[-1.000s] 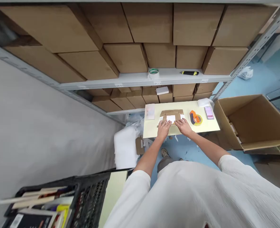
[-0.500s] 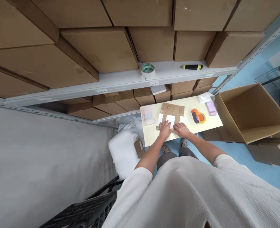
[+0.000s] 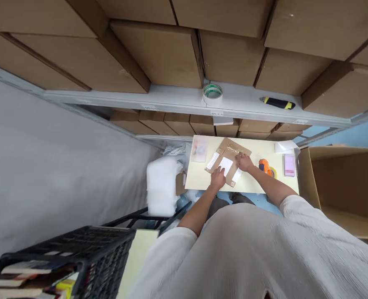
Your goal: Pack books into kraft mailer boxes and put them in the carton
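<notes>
A flat cardboard parcel point(image 3: 233, 150) lies turned at an angle on the pale yellow tabletop point(image 3: 199, 180). Clear tape shines along its upper edge, and white paper patches show on its face. My left hand point(image 3: 218, 177) is closed on its lower left edge, by the middle white patch. At its right side, my right hand point(image 3: 244, 161) grips the edge with fingers over the top. Right of that hand sits an orange and purple tape dispenser point(image 3: 265, 166) with a yellow roll. A thin pinkish clear packet point(image 3: 199, 149) rests at the table's left end.
Cardboard boxes point(image 3: 159, 54) fill the shelf ahead, where a tape roll point(image 3: 213, 94) and a utility knife point(image 3: 277, 103) lie. A large open carton point(image 3: 346, 187) stands right. White foam wrap point(image 3: 161, 187) and a black crate point(image 3: 105, 253) are at left. A blurred pink item point(image 3: 289, 165) lies far right.
The parcel has turned clockwise on the table. My right hand has moved up to its right side, while my left hand stays at the lower edge. The view has shifted and rotated.
</notes>
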Motion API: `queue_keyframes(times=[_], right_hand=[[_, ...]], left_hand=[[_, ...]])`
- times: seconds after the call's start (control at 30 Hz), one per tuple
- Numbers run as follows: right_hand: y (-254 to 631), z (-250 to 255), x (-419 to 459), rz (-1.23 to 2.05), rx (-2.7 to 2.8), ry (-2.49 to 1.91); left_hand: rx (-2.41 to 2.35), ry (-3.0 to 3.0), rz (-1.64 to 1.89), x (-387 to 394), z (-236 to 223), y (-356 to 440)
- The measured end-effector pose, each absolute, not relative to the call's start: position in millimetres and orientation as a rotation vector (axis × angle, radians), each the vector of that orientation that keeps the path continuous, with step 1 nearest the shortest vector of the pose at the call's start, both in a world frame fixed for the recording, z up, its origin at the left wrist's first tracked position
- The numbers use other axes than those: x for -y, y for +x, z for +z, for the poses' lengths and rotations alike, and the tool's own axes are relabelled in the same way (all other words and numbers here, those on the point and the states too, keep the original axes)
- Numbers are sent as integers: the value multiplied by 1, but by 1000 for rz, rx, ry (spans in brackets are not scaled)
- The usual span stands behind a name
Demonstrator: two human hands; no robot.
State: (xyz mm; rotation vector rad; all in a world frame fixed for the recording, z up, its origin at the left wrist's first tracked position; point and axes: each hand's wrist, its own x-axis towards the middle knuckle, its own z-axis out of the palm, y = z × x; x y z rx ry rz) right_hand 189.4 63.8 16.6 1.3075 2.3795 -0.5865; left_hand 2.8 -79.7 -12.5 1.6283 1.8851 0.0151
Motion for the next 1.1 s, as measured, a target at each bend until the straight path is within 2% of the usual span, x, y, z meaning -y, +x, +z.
queue_keyframes(times=[0.4, 0.8, 1.1], right_hand=[[174, -29, -137, -718, -2229, 1294], [206, -5, -130, -721, -2159, 1401], [213, -1, -112, -675, -2016, 1571]], left_hand=[[-2064, 1325, 110, 74, -35, 40], [-1948, 1392, 66, 62, -31, 42], [-1791, 1570, -2, 27, -30, 2]])
